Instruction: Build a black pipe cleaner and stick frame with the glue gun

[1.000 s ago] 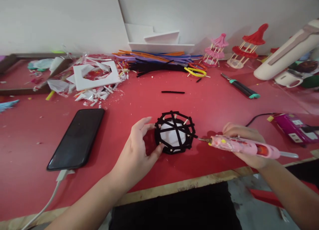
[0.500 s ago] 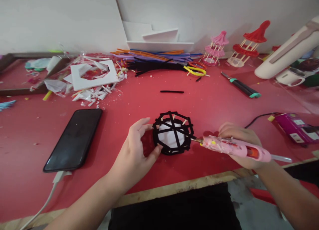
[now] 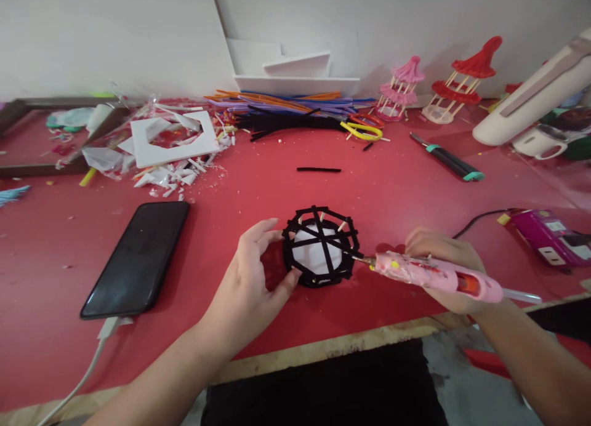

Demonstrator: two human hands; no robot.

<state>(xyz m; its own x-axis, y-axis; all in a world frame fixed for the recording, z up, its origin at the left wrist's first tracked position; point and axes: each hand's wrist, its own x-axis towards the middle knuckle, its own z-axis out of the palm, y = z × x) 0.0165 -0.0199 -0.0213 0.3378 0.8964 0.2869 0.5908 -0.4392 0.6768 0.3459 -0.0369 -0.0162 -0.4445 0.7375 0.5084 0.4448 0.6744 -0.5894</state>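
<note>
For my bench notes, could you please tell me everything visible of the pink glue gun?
The pink glue gun has a slim, plastic-looking body, crusted toward the front, with orange-red showing through an opening. A clear stick juts from its rear. The right hand holds it sideways, its nozzle at the black frame; contact is unclear.

The left forearm [image 3: 175, 361], bare, slanted in from below and left of its fingers [image 3: 261, 229], the wrist [image 3: 210, 327] nearly straight. On the left hand [image 3: 249, 278], the thumb [image 3: 285, 286] reached out below the fingers, bowed apart from them in a loose hold. The right forearm [image 3: 530, 346], also bare, ran down and rightward from its fingers. The right hand [image 3: 447, 249], partly hidden, was curled in a grip
</note>
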